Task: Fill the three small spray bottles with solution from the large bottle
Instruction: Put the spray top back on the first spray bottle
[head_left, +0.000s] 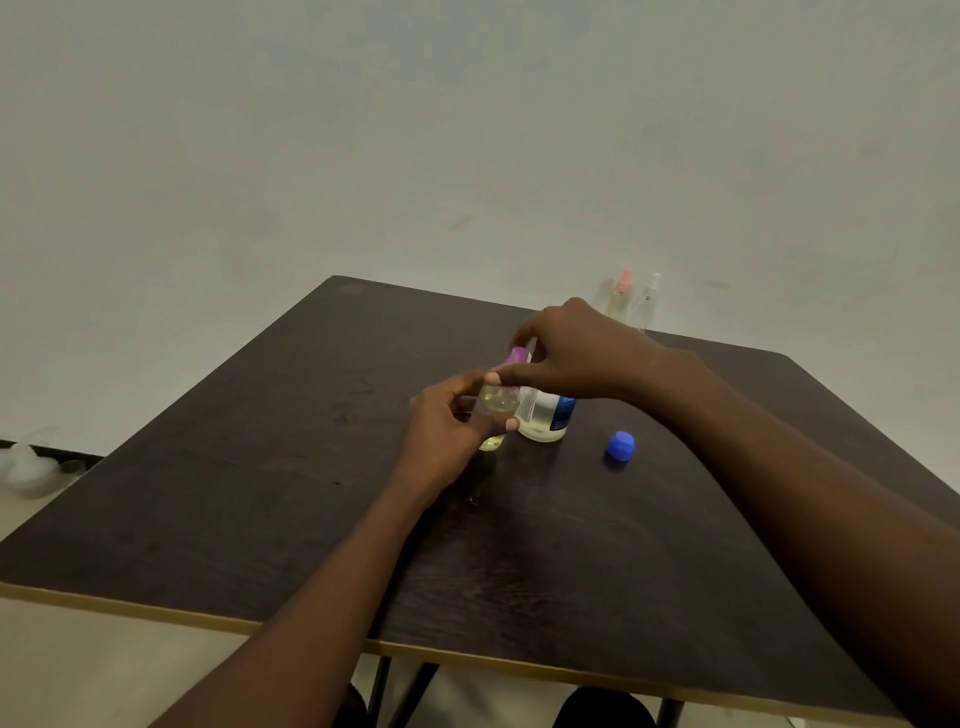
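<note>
My left hand (447, 431) grips a small clear spray bottle (497, 401) holding yellowish liquid, upright on the dark table (260, 467). My right hand (576, 348) pinches its purple spray top (518, 356) from above. Directly behind stands the large bottle (545, 415) with a blue-and-white label, its upper part hidden by my right hand. Its blue cap (620, 445) lies on the table to the right. Two more small spray bottles stand at the table's far edge: one with a pink top (621, 296) and one with a clear top (648, 301).
A plain wall rises behind the table. White crumpled material (26, 467) lies on the floor at the far left. Table legs (395, 691) and dark shoes show below the near edge.
</note>
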